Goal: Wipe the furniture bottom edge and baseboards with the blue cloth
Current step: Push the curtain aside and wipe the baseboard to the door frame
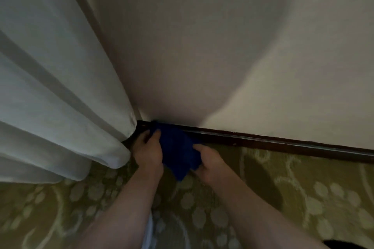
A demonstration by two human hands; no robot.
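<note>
Wall (pixel 202 46) fills most of my view, curtain (pixel 50 87) hanging left, patterned carpet (pixel 303 198) below. Baseboard (pixel 283 143) step looks in hand: my hands, left hand (pixel 148 150) and right hand (pixel 210 162), both grip the blue cloth (pixel 178 151), bunched against the board's left end by the curtain hem. Next move, I'd say: sweep right along the board. Open run there; curtain crowds the corner.
</note>
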